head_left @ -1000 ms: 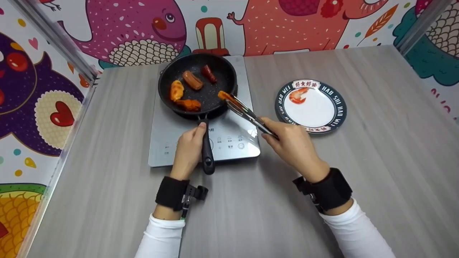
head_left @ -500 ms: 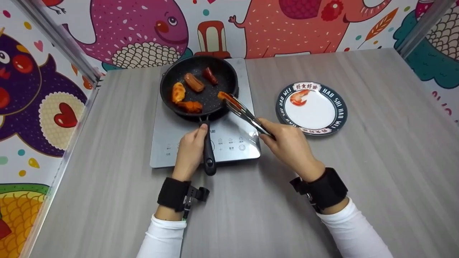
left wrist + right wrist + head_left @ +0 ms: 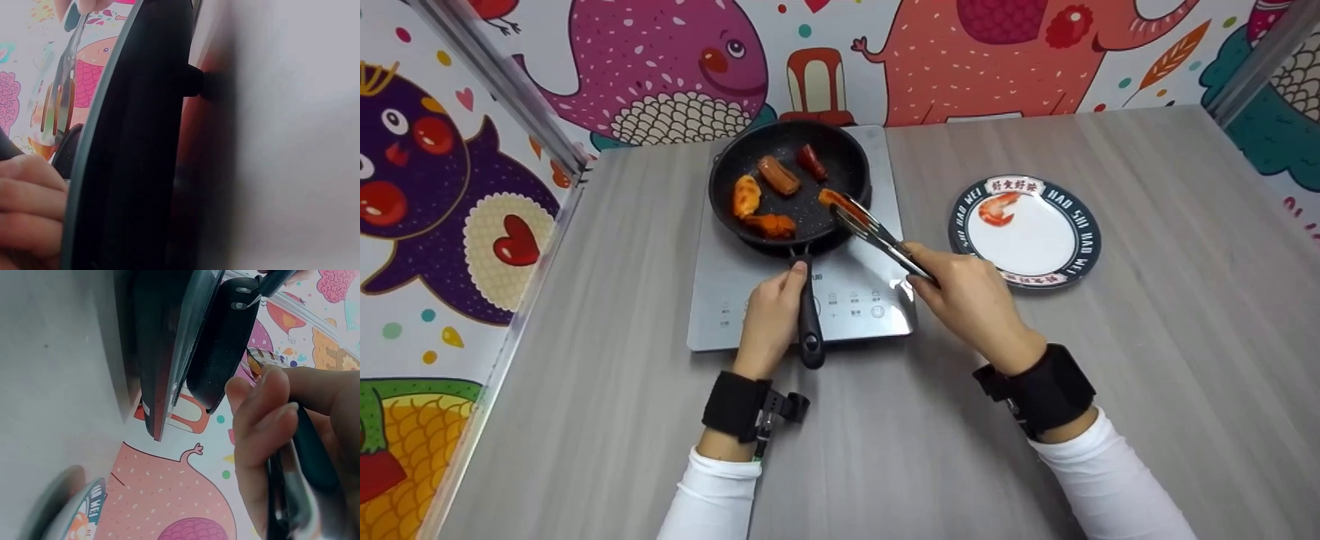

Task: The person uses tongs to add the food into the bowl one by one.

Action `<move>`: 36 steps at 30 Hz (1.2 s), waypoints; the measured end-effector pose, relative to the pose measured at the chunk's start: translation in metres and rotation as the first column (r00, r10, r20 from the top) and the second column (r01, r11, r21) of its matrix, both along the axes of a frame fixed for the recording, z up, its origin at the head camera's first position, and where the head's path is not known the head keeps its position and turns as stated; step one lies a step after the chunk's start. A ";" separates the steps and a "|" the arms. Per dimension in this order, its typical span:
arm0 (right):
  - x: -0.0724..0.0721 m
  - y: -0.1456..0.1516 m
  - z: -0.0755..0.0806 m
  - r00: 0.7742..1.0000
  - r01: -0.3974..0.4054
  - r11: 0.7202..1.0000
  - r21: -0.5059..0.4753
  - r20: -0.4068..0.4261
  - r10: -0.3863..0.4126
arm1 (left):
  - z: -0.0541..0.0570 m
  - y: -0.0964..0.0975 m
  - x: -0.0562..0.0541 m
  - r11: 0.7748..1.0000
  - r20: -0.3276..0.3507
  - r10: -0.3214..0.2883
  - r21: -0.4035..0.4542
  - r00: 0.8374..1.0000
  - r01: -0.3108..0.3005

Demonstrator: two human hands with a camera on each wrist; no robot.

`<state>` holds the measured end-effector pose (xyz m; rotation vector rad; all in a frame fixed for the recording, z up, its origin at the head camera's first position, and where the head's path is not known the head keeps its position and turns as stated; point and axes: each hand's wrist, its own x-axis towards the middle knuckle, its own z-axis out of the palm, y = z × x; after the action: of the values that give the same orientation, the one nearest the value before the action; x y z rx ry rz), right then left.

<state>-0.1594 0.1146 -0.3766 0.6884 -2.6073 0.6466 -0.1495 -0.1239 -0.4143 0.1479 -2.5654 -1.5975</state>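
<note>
A black frying pan [image 3: 804,214] sits on a silver induction cooktop [image 3: 870,300]. My left hand [image 3: 771,315] grips its black handle [image 3: 811,322], thumb along the top. With my right hand [image 3: 971,304] I hold metal tongs [image 3: 889,244], which pinch an orange piece of food [image 3: 837,201] over the pan's right side. Inside the pan lie a scored sausage [image 3: 778,175], a dark red piece [image 3: 811,162], a yellow browned piece [image 3: 746,196] and an orange-red piece [image 3: 774,226]. In the right wrist view, fingers curl round the tongs [image 3: 306,478].
Right of the cooktop stands a dark-rimmed white plate [image 3: 1035,247] bearing a shrimp [image 3: 998,209]; whether printed or real, I cannot tell. Grey wood-grain table [image 3: 1170,315] surrounds everything. Cartoon-printed walls [image 3: 997,60] close off the back and left.
The whole head view has shifted, so things appear farther right and slightly lower. Both hands keep their holds, and the tongs' tips are slightly farther left over the pan.
</note>
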 end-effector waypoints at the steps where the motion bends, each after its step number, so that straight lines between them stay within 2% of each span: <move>1: -0.001 0.000 0.001 1.000 -0.004 1.000 0.005 0.004 0.004 | 0.000 0.001 0.000 1.000 0.001 -0.003 0.000 1.000 0.003; 11: -0.011 -0.013 0.017 0.999 -0.033 0.995 0.095 0.005 0.033 | -0.001 0.000 -0.001 1.000 -0.020 0.003 -0.023 1.000 -0.003; 18: -0.021 -0.024 0.030 0.997 -0.073 0.986 0.152 0.043 0.067 | -0.001 0.000 -0.001 1.000 -0.018 0.006 -0.025 1.000 -0.007; 28: -0.035 -0.040 0.058 0.986 -0.129 0.942 0.310 0.141 0.088 | -0.003 0.000 -0.001 1.000 -0.021 0.011 -0.023 1.000 -0.011; 36: -0.045 -0.054 0.070 0.970 -0.140 0.911 0.388 0.237 0.048 | -0.001 0.001 -0.002 0.999 -0.026 0.017 -0.040 1.000 -0.018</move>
<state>-0.2048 0.0605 -0.3064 0.9150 -2.9701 0.2146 -0.1513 -0.1231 -0.4154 0.1443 -2.5678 -1.5309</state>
